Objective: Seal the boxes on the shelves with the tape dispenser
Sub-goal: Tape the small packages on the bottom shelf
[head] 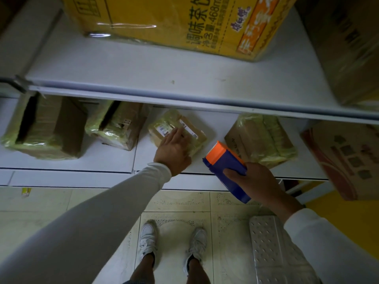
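Note:
A small brown box [196, 136] with white labels and yellowish tape lies in the middle of the lower shelf [114, 160]. My left hand [174, 152] rests on top of it with fingers laid flat. My right hand [258, 181] grips a blue tape dispenser [227, 167] with an orange front end, held just right of that box, above the shelf's front edge. Other taped cardboard boxes stand on the same shelf: one at far left [43, 128], one left of centre [119, 128], one to the right [262, 138].
The upper shelf [143, 66] carries a large yellow printed carton [174, 23] and a brown carton [348, 48] at right. A printed box [348, 158] stands at the far right below. A metal step [272, 249] is on the tiled floor by my feet.

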Demonstrator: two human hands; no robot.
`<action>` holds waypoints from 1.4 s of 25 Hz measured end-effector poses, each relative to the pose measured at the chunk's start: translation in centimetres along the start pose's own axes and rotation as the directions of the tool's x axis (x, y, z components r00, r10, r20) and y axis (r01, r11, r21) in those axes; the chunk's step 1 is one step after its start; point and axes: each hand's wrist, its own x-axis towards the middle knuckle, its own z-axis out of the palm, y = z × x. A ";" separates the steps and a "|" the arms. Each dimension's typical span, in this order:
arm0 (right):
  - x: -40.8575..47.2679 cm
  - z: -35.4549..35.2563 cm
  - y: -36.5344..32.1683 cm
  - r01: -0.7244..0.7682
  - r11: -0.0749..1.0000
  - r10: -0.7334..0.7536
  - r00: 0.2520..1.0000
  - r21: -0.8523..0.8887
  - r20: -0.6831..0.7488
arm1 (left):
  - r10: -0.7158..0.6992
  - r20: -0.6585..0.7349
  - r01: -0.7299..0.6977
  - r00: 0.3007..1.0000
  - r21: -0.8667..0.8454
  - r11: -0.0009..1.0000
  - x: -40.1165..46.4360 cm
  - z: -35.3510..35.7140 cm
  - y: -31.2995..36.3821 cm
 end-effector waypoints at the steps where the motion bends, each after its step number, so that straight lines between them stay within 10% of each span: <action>1: -0.1 0.0 0.1 0.009 1.000 -0.009 1.000 0.000 0.004 | 0.075 0.011 -0.075 0.997 0.015 0.997 0.1 -0.2 -0.4; 8: -0.3 0.6 -1.5 0.140 0.990 -0.139 0.987 -0.002 0.083 | 0.286 0.082 -0.285 0.955 -0.026 0.958 -2.0 -2.0 -4.5; 18: 0.4 1.1 -6.6 0.315 0.949 -0.300 0.923 -0.024 0.240 | -0.028 0.068 0.064 0.997 -0.617 0.785 -5.4 -5.7 -4.0; 35: 1.4 -1.5 -6.4 0.318 0.948 -0.281 0.849 -0.009 0.448 | -0.164 0.115 0.192 0.980 -0.777 0.599 -7.2 -4.3 -5.5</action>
